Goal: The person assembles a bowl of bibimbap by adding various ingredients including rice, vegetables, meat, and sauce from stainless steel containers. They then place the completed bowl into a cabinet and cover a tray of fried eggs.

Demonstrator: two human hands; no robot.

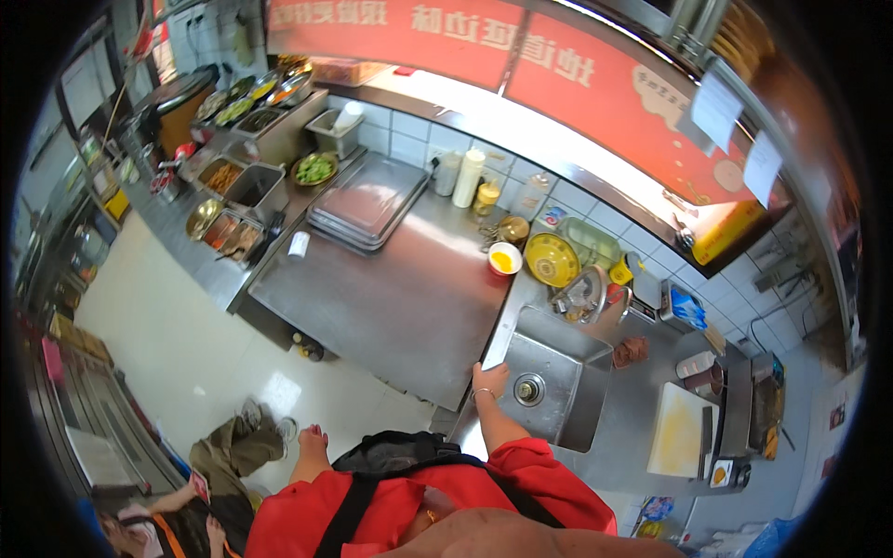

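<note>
My right hand [490, 378] is closed around the near end of a flat, pale, blade-like strip [502, 340]. It lies along the left rim of the steel sink [564, 372], and its exact kind is unclear. Over the floor, my left hand [314, 441] hangs with loose fingers and nothing visible in it. Beyond the strip stands a white bowl [504, 259] with yellow contents. A yellow colander-like bowl [553, 259] is just to its right.
A steel worktop [381, 302] spans the middle, with lidded trays [367, 200] at its back. Food containers [258, 189] line the left counter. Right of the sink are a brown cloth [631, 352] and a cutting board [682, 431] with a knife. Another person [228, 460] is at lower left.
</note>
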